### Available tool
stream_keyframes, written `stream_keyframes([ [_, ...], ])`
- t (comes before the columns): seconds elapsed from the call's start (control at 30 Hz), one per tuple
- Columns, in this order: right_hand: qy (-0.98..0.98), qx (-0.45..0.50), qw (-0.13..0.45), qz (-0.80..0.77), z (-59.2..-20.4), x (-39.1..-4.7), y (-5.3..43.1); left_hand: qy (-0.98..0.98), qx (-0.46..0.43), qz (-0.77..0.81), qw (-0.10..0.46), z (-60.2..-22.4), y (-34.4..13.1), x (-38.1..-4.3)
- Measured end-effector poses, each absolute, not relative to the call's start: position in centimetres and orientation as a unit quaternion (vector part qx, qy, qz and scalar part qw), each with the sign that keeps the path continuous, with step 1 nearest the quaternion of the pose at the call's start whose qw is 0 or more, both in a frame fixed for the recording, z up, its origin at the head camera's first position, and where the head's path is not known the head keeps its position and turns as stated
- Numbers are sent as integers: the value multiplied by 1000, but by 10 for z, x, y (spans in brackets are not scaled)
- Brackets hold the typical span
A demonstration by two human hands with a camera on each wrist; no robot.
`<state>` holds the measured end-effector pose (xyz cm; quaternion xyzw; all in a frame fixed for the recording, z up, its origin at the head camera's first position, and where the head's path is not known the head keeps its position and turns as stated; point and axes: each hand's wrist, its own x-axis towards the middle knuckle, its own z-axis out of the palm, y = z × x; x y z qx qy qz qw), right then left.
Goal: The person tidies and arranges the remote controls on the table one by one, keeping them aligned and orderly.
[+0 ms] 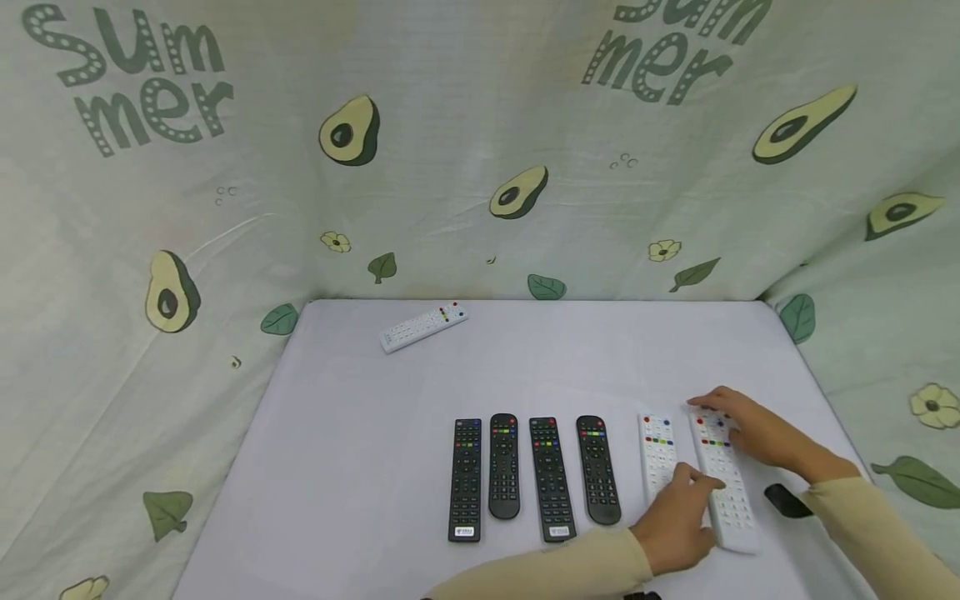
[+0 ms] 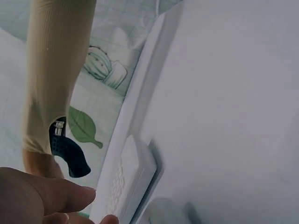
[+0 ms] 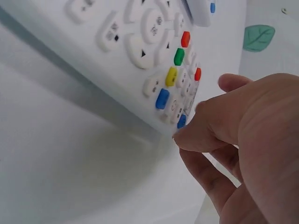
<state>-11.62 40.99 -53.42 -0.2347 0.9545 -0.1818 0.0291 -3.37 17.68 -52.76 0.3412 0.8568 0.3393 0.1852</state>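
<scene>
At the right of the head view, a white remote control (image 1: 733,496) with coloured buttons lies lengthwise. My right hand (image 1: 757,433) holds its far end, with the fingers over the top edge and the thumb at its right side. In the right wrist view the fingertips (image 3: 183,139) meet the corner by a blue button. My left hand (image 1: 677,521) reaches across to the nearer part, the index fingertip overlapping the keys and the thumb low at the left edge. Under this hand, a second white remote control (image 1: 658,446) is partly hidden.
Several black remote controls (image 1: 504,467) stand in a row left of the white pair. Another white remote control (image 1: 423,327) lies slanted at the back of the white table (image 1: 337,467). Patterned avocado cloth (image 1: 450,125) rises behind the table.
</scene>
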Motion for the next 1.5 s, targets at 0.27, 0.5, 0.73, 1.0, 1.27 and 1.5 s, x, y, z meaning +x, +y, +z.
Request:
stream_keyframes([
  [0.27, 944, -267, -27, -194, -526, -127, 403, 851, 327, 391, 126, -514, 143, -62],
  [0.5, 939, -278, -30, -199, -515, -135, 383, 846, 248, 461, 101, -506, 109, -88],
  [0.73, 937, -286, -1, -202, -505, -144, 359, 839, 187, 503, 85, -503, 78, -113],
  [1.0, 930, -287, 26, -227, -499, -150, 328, 843, 148, 515, 51, -506, 30, -136],
  [1.27, 923, -295, 45, -241, -500, -160, 298, 857, 82, 508, -9, -512, -15, -153],
  [1.5, 916, -309, 37, -252, -498, -172, 271, 859, 24, 510, -41, -519, -50, -165],
])
